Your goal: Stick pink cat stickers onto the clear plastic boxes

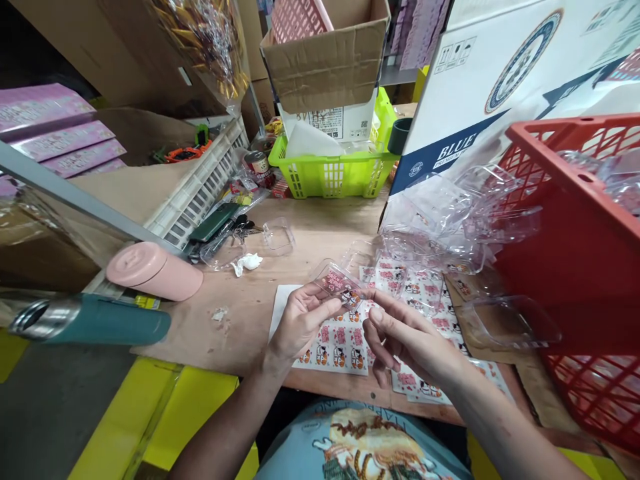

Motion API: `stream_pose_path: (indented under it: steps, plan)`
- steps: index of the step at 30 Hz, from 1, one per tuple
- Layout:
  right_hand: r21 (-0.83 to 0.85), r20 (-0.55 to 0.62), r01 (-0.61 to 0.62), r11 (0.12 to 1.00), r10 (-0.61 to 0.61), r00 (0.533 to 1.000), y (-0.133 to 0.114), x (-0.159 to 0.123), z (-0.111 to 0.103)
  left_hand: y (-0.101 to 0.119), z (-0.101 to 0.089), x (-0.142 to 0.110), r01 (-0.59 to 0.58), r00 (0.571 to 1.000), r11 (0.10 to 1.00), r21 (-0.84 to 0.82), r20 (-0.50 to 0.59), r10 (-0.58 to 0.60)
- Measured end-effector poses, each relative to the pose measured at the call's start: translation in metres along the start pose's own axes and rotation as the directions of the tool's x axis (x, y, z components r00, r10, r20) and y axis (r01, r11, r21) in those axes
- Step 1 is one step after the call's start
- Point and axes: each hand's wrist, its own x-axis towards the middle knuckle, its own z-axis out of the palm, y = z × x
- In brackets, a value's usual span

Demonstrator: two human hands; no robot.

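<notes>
My left hand (303, 317) is closed on a small clear plastic case (330, 273), gripping its near left edge between thumb and fingers. Pink lettering and small cartoon animal figures show on the case. My right hand (407, 333) is at the right side of the case, its index fingertip at the edge; the thumb and other fingers are apart and loosely bent. Below both hands lies a white sticker sheet (333, 343) printed with rows of pink lettering and cartoon animals. More sticker sheets (435, 290) spread to the right, partly under clear cases.
Clear plastic cases (430, 207) pile up by a white carton (480, 87). A red basket (565, 233) stands at right, a lime green basket (333, 177) at the back. A pink tumbler (155, 270) and teal bottle (110, 319) lie at left.
</notes>
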Motion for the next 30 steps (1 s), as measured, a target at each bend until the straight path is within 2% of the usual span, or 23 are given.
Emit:
stream_pose_path:
  steps: [9, 13, 17, 19, 21, 23, 24, 25, 26, 30]
  plan:
    - [-0.083, -0.049, -0.035, 0.996, 0.031, 0.998, -0.004, 0.001, 0.003, 0.002, -0.002, -0.003, -0.010, 1.000, 1.000, -0.028, -0.019, 0.009]
    - [-0.140, -0.068, -0.044, 0.989, 0.035, 0.997, -0.009, 0.003, 0.009, -0.002, 0.000, -0.001, -0.040, 0.993, 0.999, -0.012, -0.108, 0.038]
    - [-0.301, -0.150, -0.050, 0.952, 0.005, 0.989, -0.008, 0.003, 0.017, -0.013, 0.005, 0.001, -0.107, 0.968, 0.987, 0.116, -0.214, 0.130]
    - [-0.500, -0.213, -0.034, 0.865, -0.084, 0.974, -0.002, 0.000, 0.018, -0.018, 0.007, 0.001, -0.156, 0.943, 0.972, 0.175, -0.266, 0.199]
    - [-0.755, -0.291, -0.038, 0.654, -0.283, 0.914, 0.004, -0.002, 0.017, -0.020, 0.008, 0.002, -0.196, 0.913, 0.962, 0.191, -0.323, 0.250]
    - [-0.911, -0.297, -0.070, 0.407, -0.529, 0.795, 0.009, 0.000, 0.014, -0.019, 0.010, 0.002, -0.223, 0.888, 0.960, 0.172, -0.370, 0.272]
    - [-0.942, -0.273, -0.073, 0.328, -0.621, 0.734, 0.010, 0.002, 0.012, -0.018, 0.011, 0.002, -0.226, 0.887, 0.962, 0.154, -0.375, 0.269]
    - [-0.957, -0.241, -0.050, 0.287, -0.681, 0.691, 0.010, 0.006, 0.010, -0.017, 0.014, 0.002, -0.219, 0.897, 0.967, 0.131, -0.362, 0.252]
    - [-0.962, -0.205, -0.002, 0.275, -0.712, 0.671, 0.010, 0.010, 0.009, -0.016, 0.017, 0.001, -0.206, 0.914, 0.973, 0.101, -0.336, 0.228]
    - [-0.915, -0.135, 0.207, 0.346, -0.747, 0.651, 0.006, 0.022, 0.011, -0.010, 0.035, -0.004, -0.159, 0.973, 0.985, -0.069, -0.182, 0.144]
